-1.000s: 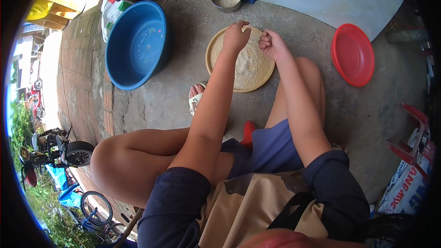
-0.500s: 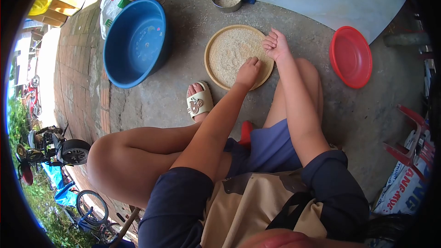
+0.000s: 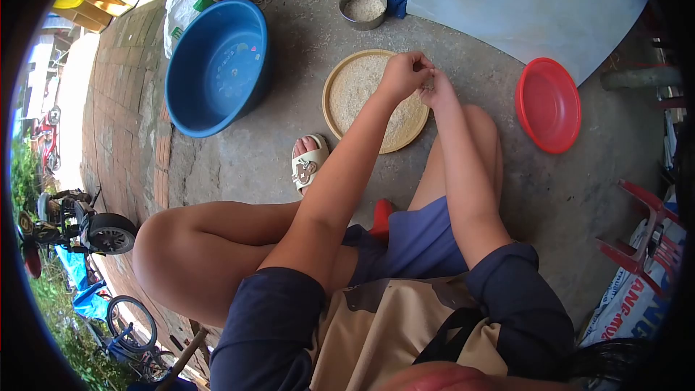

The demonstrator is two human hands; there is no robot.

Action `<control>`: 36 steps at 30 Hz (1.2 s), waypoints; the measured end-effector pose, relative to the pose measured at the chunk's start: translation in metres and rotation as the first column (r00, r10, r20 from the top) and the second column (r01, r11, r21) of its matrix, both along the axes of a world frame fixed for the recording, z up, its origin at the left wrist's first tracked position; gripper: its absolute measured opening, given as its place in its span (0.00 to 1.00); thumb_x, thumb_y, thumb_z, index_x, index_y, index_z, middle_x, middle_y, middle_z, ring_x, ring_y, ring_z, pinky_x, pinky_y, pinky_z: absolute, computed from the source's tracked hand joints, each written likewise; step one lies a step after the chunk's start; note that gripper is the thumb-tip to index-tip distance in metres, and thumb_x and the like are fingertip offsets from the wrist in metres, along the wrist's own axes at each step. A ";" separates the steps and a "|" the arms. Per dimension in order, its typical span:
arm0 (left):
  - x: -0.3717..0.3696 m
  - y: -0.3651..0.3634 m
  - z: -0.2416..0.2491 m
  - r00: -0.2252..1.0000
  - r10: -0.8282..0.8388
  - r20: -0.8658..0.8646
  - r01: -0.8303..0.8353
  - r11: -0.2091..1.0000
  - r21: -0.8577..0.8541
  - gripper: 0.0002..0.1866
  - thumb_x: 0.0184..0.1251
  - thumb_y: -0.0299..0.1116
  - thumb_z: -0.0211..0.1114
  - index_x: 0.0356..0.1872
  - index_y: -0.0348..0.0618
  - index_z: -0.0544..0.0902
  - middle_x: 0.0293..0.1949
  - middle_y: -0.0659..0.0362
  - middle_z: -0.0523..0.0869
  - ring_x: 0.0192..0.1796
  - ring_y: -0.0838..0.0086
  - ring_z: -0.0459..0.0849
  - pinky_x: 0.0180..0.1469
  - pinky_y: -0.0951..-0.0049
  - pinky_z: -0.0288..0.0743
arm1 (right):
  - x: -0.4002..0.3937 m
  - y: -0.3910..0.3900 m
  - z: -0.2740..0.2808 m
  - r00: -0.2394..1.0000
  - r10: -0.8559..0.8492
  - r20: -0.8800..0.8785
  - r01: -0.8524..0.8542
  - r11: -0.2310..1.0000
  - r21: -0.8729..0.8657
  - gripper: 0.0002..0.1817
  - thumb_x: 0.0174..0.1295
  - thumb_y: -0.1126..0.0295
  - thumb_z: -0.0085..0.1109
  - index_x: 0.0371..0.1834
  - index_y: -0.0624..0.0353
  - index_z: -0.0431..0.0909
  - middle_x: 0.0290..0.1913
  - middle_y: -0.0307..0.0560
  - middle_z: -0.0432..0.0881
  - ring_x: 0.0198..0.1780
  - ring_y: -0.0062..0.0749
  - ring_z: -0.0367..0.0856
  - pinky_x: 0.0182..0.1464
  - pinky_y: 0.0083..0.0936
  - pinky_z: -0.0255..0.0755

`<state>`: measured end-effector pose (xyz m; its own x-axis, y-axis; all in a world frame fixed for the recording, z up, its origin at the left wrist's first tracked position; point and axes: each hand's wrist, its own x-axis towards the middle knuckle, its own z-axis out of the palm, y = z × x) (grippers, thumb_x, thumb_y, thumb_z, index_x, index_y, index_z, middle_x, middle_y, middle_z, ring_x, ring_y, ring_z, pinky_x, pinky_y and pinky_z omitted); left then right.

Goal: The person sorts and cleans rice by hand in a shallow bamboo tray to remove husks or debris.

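A round shallow tray with a tan rim lies on the floor, spread with pale rice grains. My left hand is above the tray's right side, thumb and fingers pinched together against my right hand. Curled with its palm turned up, my right hand meets those fingertips at the tray's right edge. Small pale bits seem to show in its palm, too small to name. What the left fingers pinch is hidden.
A blue basin stands left of the tray, a red basin to the right. Behind the tray sits a metal bowl holding rice. A pale sheet covers the back right floor. A red plastic stool is far right.
My left hand has lifted from the rice and moved up and right to my right hand. My right hand has come down slightly and its fingers have loosened a little.
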<state>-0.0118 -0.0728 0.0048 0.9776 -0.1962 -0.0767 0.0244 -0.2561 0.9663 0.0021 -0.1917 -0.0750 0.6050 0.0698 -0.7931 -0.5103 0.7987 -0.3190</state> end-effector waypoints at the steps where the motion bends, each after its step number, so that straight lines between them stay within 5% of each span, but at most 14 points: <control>1: 0.002 -0.002 0.003 0.995 -0.094 -0.022 0.096 0.992 0.086 0.08 0.52 0.26 0.67 0.34 0.36 0.82 0.30 0.56 0.85 0.32 0.75 0.84 0.37 0.75 0.77 | -0.002 0.001 0.010 0.999 0.043 0.032 -0.043 0.999 -0.005 0.06 0.67 0.66 0.46 0.35 0.53 0.73 0.36 0.36 0.77 0.32 0.21 0.77 0.30 0.18 0.74; 5: 0.001 -0.007 0.002 0.977 -0.090 0.193 0.026 0.949 0.314 0.10 0.52 0.30 0.68 0.36 0.37 0.83 0.33 0.54 0.82 0.36 0.71 0.84 0.40 0.70 0.77 | 0.001 -0.009 0.000 0.961 0.202 0.189 -0.220 0.972 0.080 0.11 0.66 0.67 0.44 0.25 0.50 0.73 0.22 0.33 0.74 0.20 0.19 0.72 0.21 0.14 0.67; 7: 0.007 -0.004 -0.006 0.934 0.113 0.340 -0.220 0.930 0.294 0.12 0.53 0.34 0.67 0.36 0.38 0.83 0.35 0.51 0.80 0.41 0.63 0.83 0.44 0.65 0.77 | 0.003 -0.015 0.000 0.967 0.200 0.156 -0.226 0.959 0.172 0.14 0.66 0.65 0.45 0.20 0.48 0.69 0.17 0.31 0.68 0.16 0.18 0.66 0.17 0.15 0.60; 10: 0.014 0.005 -0.023 0.968 0.204 0.144 -0.244 0.891 0.383 0.15 0.54 0.37 0.65 0.39 0.39 0.82 0.39 0.47 0.81 0.46 0.57 0.82 0.48 0.64 0.75 | 0.003 -0.019 0.008 0.973 0.176 0.146 -0.211 0.938 0.275 0.21 0.68 0.63 0.45 0.13 0.46 0.61 0.10 0.28 0.59 0.10 0.16 0.55 0.12 0.16 0.49; 13: 0.008 0.008 -0.056 0.954 0.237 0.184 -0.291 0.878 0.379 0.17 0.51 0.34 0.66 0.43 0.38 0.81 0.44 0.44 0.81 0.47 0.52 0.80 0.51 0.61 0.74 | 0.005 -0.023 0.016 0.971 0.167 0.170 -0.211 0.934 0.289 0.25 0.68 0.63 0.44 0.09 0.45 0.57 0.08 0.27 0.53 0.08 0.15 0.50 0.11 0.15 0.43; 14: 0.004 0.008 -0.068 0.968 0.202 0.146 -0.245 0.874 0.420 0.25 0.52 0.35 0.66 0.52 0.36 0.76 0.53 0.43 0.77 0.54 0.48 0.76 0.58 0.60 0.70 | 0.005 -0.024 0.017 0.969 0.180 0.172 -0.225 0.928 0.297 0.26 0.69 0.63 0.43 0.08 0.44 0.56 0.07 0.27 0.52 0.07 0.15 0.49 0.11 0.15 0.43; 17: -0.010 0.003 -0.107 0.973 0.050 0.225 -0.174 0.801 0.573 0.32 0.53 0.37 0.66 0.60 0.36 0.70 0.62 0.43 0.70 0.63 0.45 0.67 0.66 0.59 0.61 | 0.007 -0.027 0.011 0.957 0.217 0.193 -0.270 0.912 0.310 0.25 0.67 0.61 0.44 0.10 0.44 0.55 0.08 0.27 0.52 0.08 0.16 0.47 0.11 0.17 0.41; 23: -0.028 -0.004 -0.114 0.963 -0.172 0.208 -0.054 0.633 0.772 0.36 0.56 0.42 0.65 0.65 0.40 0.64 0.68 0.48 0.62 0.70 0.48 0.57 0.69 0.60 0.56 | 0.008 -0.033 0.016 0.964 0.201 0.174 -0.248 0.918 0.310 0.24 0.67 0.61 0.45 0.09 0.44 0.55 0.08 0.27 0.52 0.08 0.16 0.47 0.12 0.17 0.42; 27: -0.043 -0.007 -0.121 0.916 -0.231 0.328 -0.064 0.722 0.689 0.31 0.57 0.40 0.63 0.62 0.41 0.68 0.65 0.52 0.67 0.69 0.53 0.62 0.68 0.62 0.59 | 0.008 -0.033 0.013 0.958 0.209 0.195 -0.260 0.921 0.290 0.24 0.67 0.60 0.45 0.10 0.44 0.56 0.08 0.27 0.52 0.08 0.16 0.48 0.12 0.17 0.42; 29: -0.056 -0.009 -0.120 0.897 -0.280 0.341 -0.023 0.741 0.671 0.24 0.57 0.37 0.63 0.56 0.42 0.74 0.59 0.55 0.75 0.63 0.60 0.70 0.64 0.64 0.65 | 0.008 -0.032 0.014 0.964 0.197 0.179 -0.242 0.929 0.281 0.24 0.66 0.60 0.46 0.10 0.44 0.56 0.08 0.27 0.52 0.09 0.16 0.48 0.12 0.17 0.42; 30: -0.062 -0.010 -0.119 0.831 -0.280 0.481 -0.104 0.770 0.629 0.17 0.57 0.34 0.62 0.48 0.42 0.78 0.51 0.59 0.80 0.54 0.65 0.77 0.58 0.68 0.71 | 0.008 -0.031 0.013 0.970 0.184 0.161 -0.223 0.936 0.272 0.24 0.66 0.60 0.46 0.10 0.44 0.56 0.08 0.27 0.52 0.09 0.17 0.48 0.12 0.17 0.42; 36: -0.098 0.017 -0.112 0.799 -0.441 0.409 0.027 0.706 0.708 0.10 0.56 0.31 0.59 0.38 0.43 0.80 0.41 0.62 0.80 0.45 0.69 0.78 0.48 0.71 0.75 | 0.004 -0.023 0.013 0.979 0.160 0.127 -0.183 0.963 0.195 0.22 0.66 0.60 0.47 0.12 0.45 0.56 0.10 0.29 0.52 0.10 0.18 0.48 0.13 0.18 0.42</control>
<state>-0.1093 -0.0555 -0.1070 0.8221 -0.5266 0.2163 -0.5675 -0.7275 0.3855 0.0062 -0.2150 -0.0621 0.6519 0.3343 -0.6806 -0.6165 0.7563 -0.2190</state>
